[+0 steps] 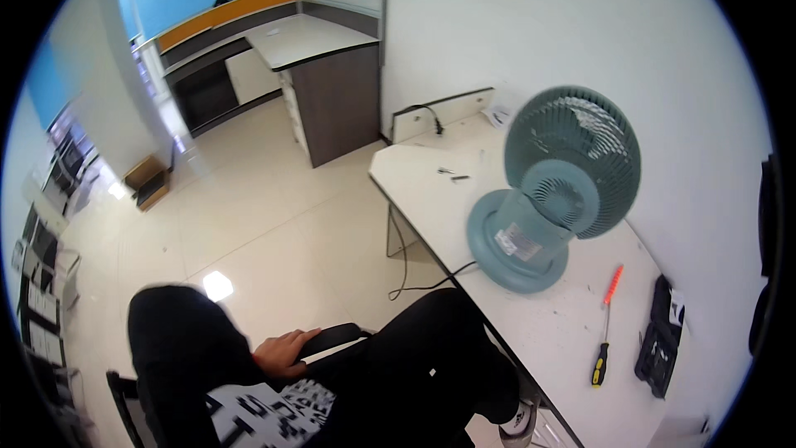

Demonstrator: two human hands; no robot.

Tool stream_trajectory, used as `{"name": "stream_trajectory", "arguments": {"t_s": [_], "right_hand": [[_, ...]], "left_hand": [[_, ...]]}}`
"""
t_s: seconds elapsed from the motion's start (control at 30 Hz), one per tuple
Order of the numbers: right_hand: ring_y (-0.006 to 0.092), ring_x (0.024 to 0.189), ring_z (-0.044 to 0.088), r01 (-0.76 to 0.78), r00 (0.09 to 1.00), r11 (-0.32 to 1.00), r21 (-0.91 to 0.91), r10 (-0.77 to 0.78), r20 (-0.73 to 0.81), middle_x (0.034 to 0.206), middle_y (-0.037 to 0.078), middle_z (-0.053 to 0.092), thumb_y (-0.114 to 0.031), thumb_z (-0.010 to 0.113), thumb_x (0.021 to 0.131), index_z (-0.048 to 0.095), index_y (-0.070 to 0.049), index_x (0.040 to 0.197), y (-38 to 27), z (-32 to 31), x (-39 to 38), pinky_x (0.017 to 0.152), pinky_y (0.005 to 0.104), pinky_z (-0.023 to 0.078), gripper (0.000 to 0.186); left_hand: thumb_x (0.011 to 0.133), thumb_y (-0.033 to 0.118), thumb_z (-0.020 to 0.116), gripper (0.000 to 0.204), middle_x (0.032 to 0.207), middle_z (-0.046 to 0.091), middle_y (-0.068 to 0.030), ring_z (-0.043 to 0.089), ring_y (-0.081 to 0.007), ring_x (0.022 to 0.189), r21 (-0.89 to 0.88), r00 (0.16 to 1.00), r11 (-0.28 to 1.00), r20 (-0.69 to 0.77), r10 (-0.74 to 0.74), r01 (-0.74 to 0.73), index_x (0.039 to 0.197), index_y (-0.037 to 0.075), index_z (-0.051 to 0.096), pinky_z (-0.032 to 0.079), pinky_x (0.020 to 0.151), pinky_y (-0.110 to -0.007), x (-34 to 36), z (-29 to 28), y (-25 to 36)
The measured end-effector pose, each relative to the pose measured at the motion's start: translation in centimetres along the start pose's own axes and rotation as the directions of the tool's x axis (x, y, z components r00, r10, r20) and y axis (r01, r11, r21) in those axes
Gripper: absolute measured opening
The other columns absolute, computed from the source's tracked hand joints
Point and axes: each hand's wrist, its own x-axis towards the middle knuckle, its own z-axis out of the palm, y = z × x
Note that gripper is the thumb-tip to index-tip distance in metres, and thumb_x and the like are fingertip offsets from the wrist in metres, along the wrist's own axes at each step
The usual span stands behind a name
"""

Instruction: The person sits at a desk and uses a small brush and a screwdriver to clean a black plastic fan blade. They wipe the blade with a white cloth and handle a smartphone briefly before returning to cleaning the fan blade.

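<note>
My left hand (286,353) rests at the near end of a black chair armrest (336,337), its fingers lying together over it. A dark sleeve covers that arm. My right hand is not in the picture. To the right, on a white desk (543,336), stands a grey-green desk fan (531,199). Its round base sits flat, and the grille is tilted up, with no front cover seen on it. In front of the fan lies a screwdriver (600,357) with a yellow-and-black handle and a red-orange far end. Neither hand touches these things.
A black tool pouch (661,340) lies by the desk's right edge. Small dark pieces (453,175) lie left of the fan. The fan's cord (406,289) hangs over the desk edge near my knee. A cardboard box (148,182) stands on the floor; another desk (332,83) is farther back.
</note>
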Motion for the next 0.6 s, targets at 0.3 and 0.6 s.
{"name": "stream_trajectory", "arguments": {"t_s": [0.3,0.6], "right_hand": [[0.0269,0.063,0.060,-0.138,0.990,0.990,0.030,0.138,-0.013,0.076,0.017,0.063,-0.017,0.068,0.086,0.039,0.001,0.140,0.4,0.6,-2.6,0.059,0.0415,0.050,0.063],[0.0249,0.063,0.060,-0.211,0.970,0.972,0.104,0.221,-0.100,0.075,0.016,0.062,-0.015,0.067,0.086,0.039,0.001,0.141,2.1,0.1,-5.8,0.059,0.0404,0.050,0.064]], "left_hand": [[0.081,-0.003,0.059,0.026,0.107,0.063,-0.0118,0.060,-0.0305,0.099,0.207,0.521,0.857,-0.718,0.461,-0.472,0.104,0.007,0.065,0.050,0.083,-0.039,21.1,-14.9,3.4],[0.086,0.014,0.056,0.040,0.120,0.064,-0.0230,0.061,-0.0395,0.115,0.294,0.676,0.952,-0.684,0.275,-0.089,0.124,0.004,0.065,0.048,0.099,-0.047,43.4,-23.8,3.2]]}}
